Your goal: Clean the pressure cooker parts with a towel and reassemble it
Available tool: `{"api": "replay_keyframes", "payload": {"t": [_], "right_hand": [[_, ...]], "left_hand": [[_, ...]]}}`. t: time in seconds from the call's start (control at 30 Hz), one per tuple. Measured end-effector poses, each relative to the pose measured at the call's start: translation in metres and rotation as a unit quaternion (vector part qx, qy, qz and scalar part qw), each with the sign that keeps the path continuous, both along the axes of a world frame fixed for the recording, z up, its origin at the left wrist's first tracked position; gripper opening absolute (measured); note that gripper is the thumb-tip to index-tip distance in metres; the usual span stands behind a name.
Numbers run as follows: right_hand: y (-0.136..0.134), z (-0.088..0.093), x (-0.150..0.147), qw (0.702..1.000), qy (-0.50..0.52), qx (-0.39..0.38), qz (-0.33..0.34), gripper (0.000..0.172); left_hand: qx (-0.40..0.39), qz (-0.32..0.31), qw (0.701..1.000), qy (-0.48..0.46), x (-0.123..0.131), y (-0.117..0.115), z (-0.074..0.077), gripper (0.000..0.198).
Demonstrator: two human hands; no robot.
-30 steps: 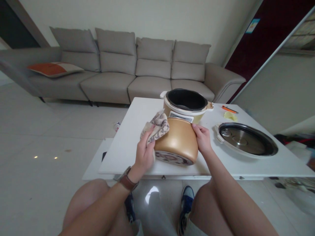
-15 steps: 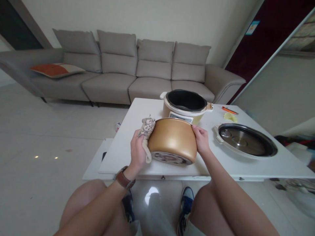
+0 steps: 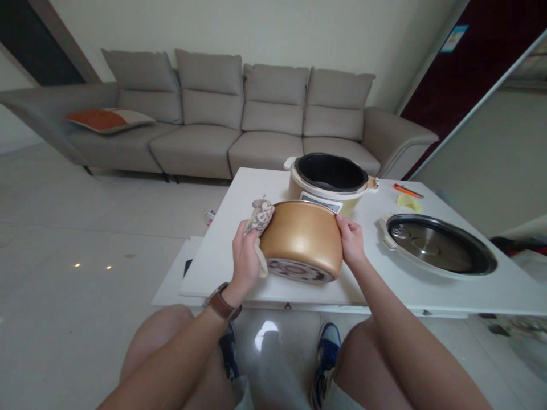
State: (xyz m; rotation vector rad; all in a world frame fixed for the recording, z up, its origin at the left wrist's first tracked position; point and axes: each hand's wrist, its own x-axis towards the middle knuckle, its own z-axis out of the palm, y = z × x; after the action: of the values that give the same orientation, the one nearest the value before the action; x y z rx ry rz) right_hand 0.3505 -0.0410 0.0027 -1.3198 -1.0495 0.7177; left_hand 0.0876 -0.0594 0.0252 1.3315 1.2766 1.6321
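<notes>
White counter (image 3: 217,247) | gold pot (image 3: 301,239) tilted above near edge | my right grip (image 3: 351,240) pinches its rim; left grip (image 3: 247,256) clasps bunched cloth (image 3: 260,217) against its side | likely light, stiff, slick: hold by rim

1 head-worn view — looking forward and down, near the table (image 3: 213,267), sofa (image 3: 267,154) beyond.

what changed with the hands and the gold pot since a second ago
The left hand and its beige, dark-patterned cloth moved left, from over the outer wall of the round, glossy gold pot to its left edge. Nothing was newly grasped or released. The right hand stayed at the pot's rim; the pot stayed tilted.
</notes>
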Motion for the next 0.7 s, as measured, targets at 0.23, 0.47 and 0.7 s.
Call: {"api": "replay_keyframes", "payload": {"t": [0.23,0.47,0.7], "right_hand": [[-0.001,0.001,0.0,1.0,-0.013,0.0,-0.01,0.057],[-0.004,0.017,0.018,0.992,-0.089,0.082,-0.031,0.028],[-0.016,0.031,0.015,0.995,-0.078,0.045,-0.043,0.031]], "left_hand": [[-0.051,-0.012,0.996,-0.067,-0.007,0.012,-0.017,0.016],[-0.018,-0.043,0.999,-0.024,-0.002,0.002,-0.008,0.018],[-0.005,-0.102,0.995,-0.02,0.007,-0.007,-0.002,0.02]]}}
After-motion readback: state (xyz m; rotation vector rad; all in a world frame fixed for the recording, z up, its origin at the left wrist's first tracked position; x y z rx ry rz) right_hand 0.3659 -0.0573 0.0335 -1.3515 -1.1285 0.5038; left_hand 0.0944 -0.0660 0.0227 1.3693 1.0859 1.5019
